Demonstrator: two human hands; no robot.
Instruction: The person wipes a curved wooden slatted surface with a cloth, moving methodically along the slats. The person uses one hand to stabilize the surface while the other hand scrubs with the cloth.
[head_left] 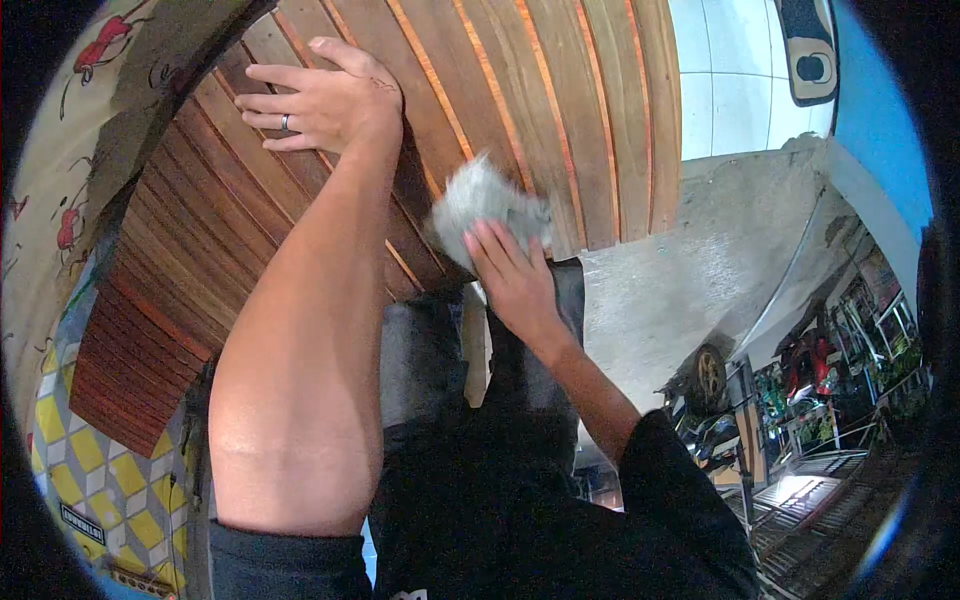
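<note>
A brown wooden slatted surface (480, 90) stretches across the upper part of the view, with lighter lines between its slats. My left hand (335, 100), wearing a ring, lies flat on the slats at the upper left, its fingers spread. Nearer to me, my right hand (515, 280) presses a whitish-grey cloth (485, 205) against the near end of the slats. The cloth is bunched and slightly blurred, and part of it lies under the fingers.
Grey concrete floor (670, 310) runs along the right, with white tiles (735, 100) beyond it. A dark mat (808, 50) lies at the far right, beside a blue wall (880, 110). A wheel (708, 380) stands at the lower right. Cream fabric with red prints (60, 170) borders the left.
</note>
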